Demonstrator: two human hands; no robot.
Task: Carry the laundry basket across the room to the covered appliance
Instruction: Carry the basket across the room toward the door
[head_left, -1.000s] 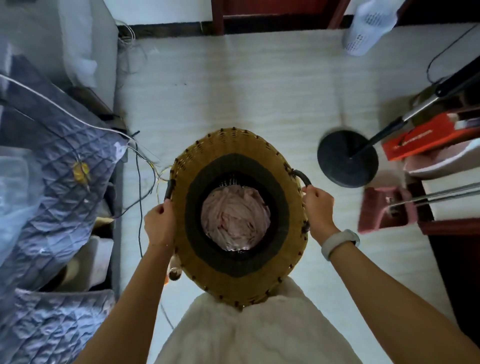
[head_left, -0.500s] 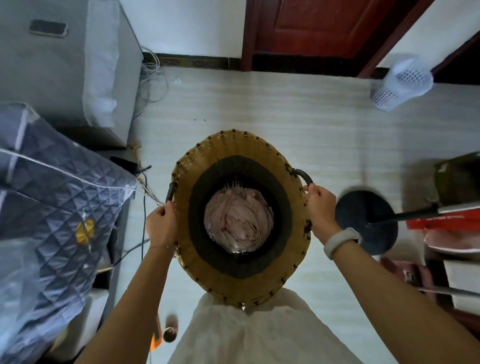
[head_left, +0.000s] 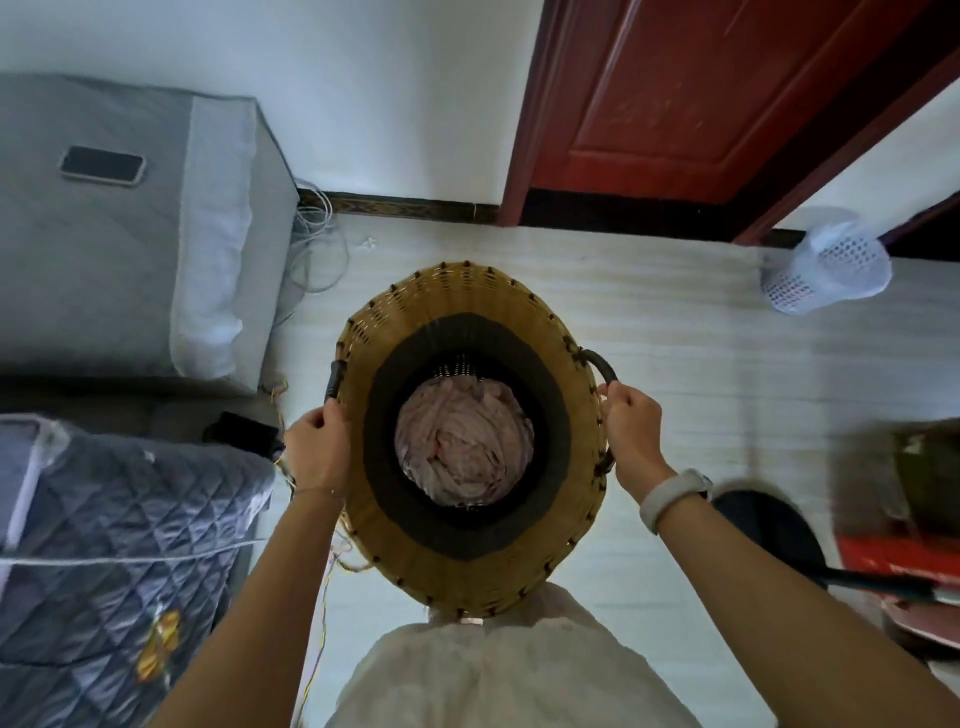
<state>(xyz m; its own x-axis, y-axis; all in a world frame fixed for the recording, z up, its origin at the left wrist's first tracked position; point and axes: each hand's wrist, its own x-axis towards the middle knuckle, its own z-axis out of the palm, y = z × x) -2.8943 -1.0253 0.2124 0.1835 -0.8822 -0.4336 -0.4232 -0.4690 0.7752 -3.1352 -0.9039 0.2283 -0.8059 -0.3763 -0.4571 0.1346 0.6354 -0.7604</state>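
Note:
I look straight down into a woven yellow laundry basket (head_left: 467, 306) with a dark inner band and a bundle of pale pink cloth (head_left: 465, 449) at its bottom. The basket hangs in the air in front of my body. My left hand (head_left: 317, 449) is shut on its dark left handle and my right hand (head_left: 631, 423) grips the dark right handle. A box-shaped appliance under a grey fabric cover (head_left: 119, 249) stands at the upper left against the wall, with a phone (head_left: 102, 164) lying on top.
A quilted blue-grey covered unit (head_left: 114, 545) stands at the lower left. Loose cables (head_left: 317, 249) lie by the wall. A red door (head_left: 701, 98) is ahead. A white perforated bin (head_left: 826, 267) lies at right. A black round stand base (head_left: 769, 530) and red box sit at lower right.
I have moved forward with the basket held the same way. The grey covered appliance and the red door have come closer and fuller into view; the stand base has slid toward the lower right.

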